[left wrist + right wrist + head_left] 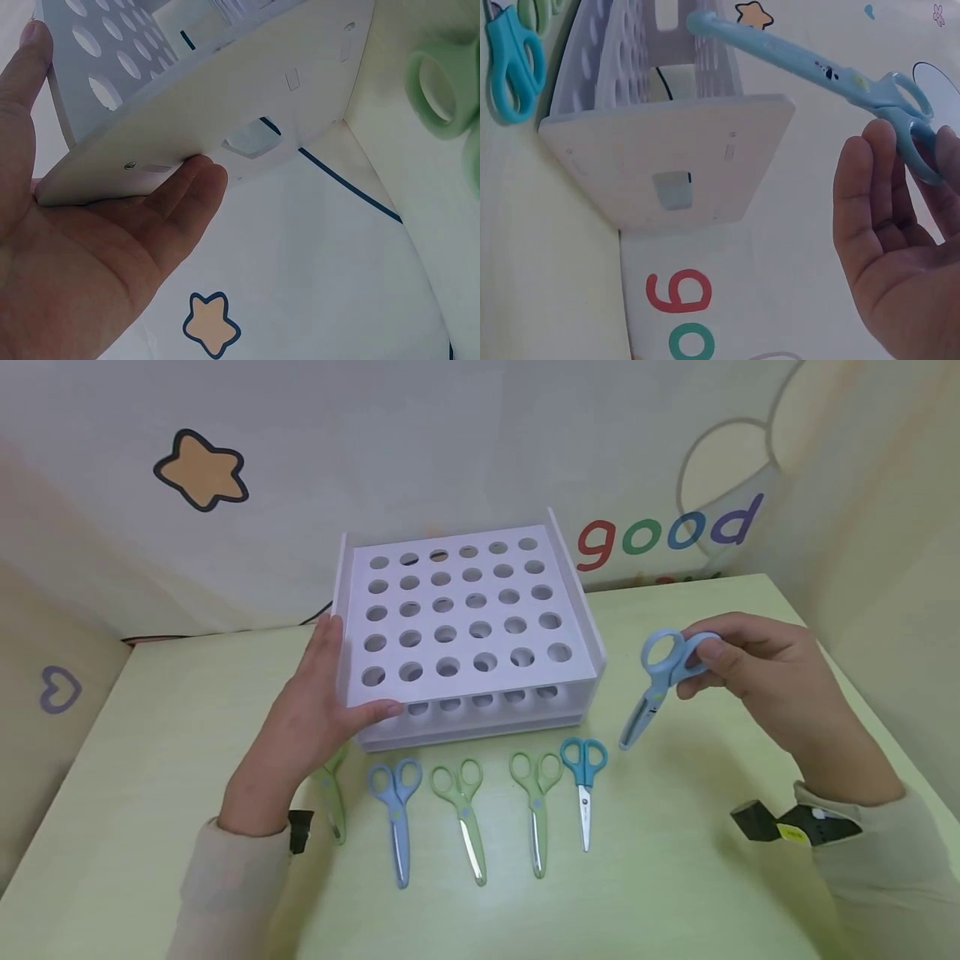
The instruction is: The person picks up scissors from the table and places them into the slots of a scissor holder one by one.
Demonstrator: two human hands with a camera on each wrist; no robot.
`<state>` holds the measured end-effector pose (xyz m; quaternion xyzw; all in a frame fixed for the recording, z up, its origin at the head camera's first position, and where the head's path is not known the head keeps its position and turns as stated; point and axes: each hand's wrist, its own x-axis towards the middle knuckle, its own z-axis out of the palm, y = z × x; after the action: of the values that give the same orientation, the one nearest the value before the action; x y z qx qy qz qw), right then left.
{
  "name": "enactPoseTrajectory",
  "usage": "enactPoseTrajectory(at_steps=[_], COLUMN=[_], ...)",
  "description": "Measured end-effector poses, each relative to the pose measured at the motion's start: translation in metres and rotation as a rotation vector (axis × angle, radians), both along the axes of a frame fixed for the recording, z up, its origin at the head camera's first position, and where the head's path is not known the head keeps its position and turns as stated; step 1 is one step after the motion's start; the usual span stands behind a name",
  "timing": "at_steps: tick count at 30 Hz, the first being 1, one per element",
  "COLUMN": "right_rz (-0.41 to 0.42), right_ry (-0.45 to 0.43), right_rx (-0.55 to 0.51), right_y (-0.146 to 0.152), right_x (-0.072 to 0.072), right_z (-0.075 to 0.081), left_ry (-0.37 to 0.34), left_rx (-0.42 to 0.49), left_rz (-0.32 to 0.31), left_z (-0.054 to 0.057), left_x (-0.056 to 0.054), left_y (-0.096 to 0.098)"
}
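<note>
In the head view a white rack (465,618) with rows of round holes stands at the back of the table. My left hand (307,718) holds its left front corner, fingers along the outer side wall and thumb over the front edge. Light-blue scissors (660,675) are pinched by one handle loop in my right hand (772,685), raised to the right of the rack. Their blades point down and toward the rack. In the right wrist view the scissors (802,66) overlap the rack's upper part, tip toward the rack.
In front of the rack lies a row of scissors: green scissors (335,797) partly behind my left wrist, blue-violet scissors (397,818), two more green pairs (467,818) (537,810), and teal scissors (583,777). A printed cloth wall (450,443) stands behind the table (637,877).
</note>
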<state>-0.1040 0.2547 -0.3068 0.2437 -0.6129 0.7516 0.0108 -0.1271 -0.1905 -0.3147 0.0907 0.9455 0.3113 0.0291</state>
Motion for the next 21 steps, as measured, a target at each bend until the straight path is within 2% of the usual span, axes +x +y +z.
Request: enactPoseTrajectory(at_steps=[5, 10, 17, 21], right_rz=[0.062, 0.115, 0.058, 0.06], right_ry=[0.045, 0.078, 0.073, 0.082], right_rx=[-0.086, -0.157, -0.24, -0.306], right_y=[-0.007, -0.021, -0.055, -0.068], right_x=[0.0, -0.004, -0.016, -0.027], right_z=[0.007, 0.021, 0.047, 0.052], left_ry=[-0.023, -0.028, -0.017, -0.012], left_rx=[-0.023, -0.025, -0.027, -0.003], left_rz=[0.005, 0.007, 0.014, 0.011], left_z=[0.0, -0.001, 0.0, 0.0], left_x=[-0.002, -0.002, -0.002, -0.001], left_y=[0.002, 0.001, 0.0, 0.001])
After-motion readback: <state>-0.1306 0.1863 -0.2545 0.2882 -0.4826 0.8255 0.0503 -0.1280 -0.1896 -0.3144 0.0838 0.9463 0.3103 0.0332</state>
